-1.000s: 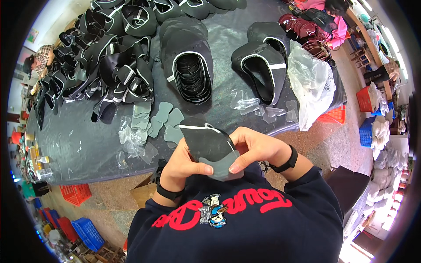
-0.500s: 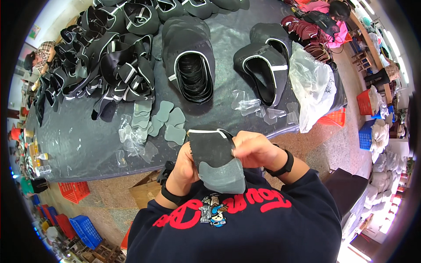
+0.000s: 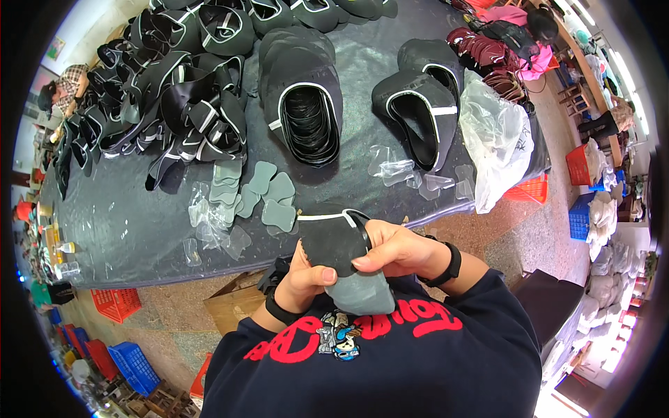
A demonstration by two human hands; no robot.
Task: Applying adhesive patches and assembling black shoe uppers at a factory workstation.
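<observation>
- The left hand [image 3: 301,284] and right hand [image 3: 404,251] pinch a black shoe piece [image 3: 334,244] with a grey patch [image 3: 362,294] at its near end.
- Loose grey cutouts [image 3: 280,214] lie on the dark table [image 3: 139,233].
- Beyond: stacked black shoe parts [image 3: 298,63].

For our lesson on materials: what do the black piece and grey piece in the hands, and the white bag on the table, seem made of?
Black piece: perhaps leather or a synthetic sheet, fairly matt; smooth surface, curved shape.
Grey piece: perhaps coated fabric or fibre sheet, dull; evenly coloured, thin-looking.
White bag: likely thin plastic film, glossy; crinkled, partly see-through.
</observation>
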